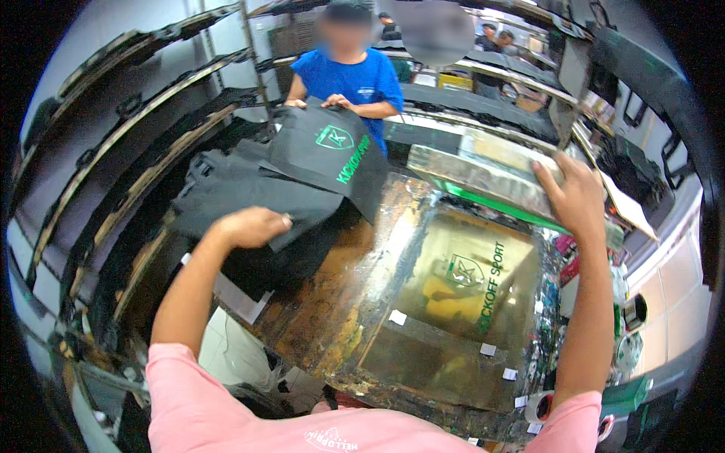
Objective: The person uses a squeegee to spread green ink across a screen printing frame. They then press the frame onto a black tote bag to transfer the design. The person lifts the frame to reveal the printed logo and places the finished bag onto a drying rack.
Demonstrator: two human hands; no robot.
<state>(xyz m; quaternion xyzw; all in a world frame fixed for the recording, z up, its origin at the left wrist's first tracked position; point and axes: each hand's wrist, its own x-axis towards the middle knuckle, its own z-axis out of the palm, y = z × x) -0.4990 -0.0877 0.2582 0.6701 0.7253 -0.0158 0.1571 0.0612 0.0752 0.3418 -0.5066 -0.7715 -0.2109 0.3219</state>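
My left hand [253,227] is closed, its fingertips pinching the near edge of a black fabric piece [291,208] on a dark pile at the left of the table. My right hand [574,192] grips the right end of a screen-printing frame [483,177], which is tilted up over the table's far side and has bright green along its lower edge. Below the frame lies a glossy, yellowish printing board [445,362] bearing a dark green crest and lettering. Across the table, a person in a blue shirt [343,83] holds a black fabric piece with a green print [306,147] with both hands.
Small white paper tabs [488,349] dot the printing board. The wooden table [302,302] is stained with ink. Racks [136,106] with dark pieces line the left side. Jars and rolls [633,311] crowd the right edge. More people [495,38] are in the background.
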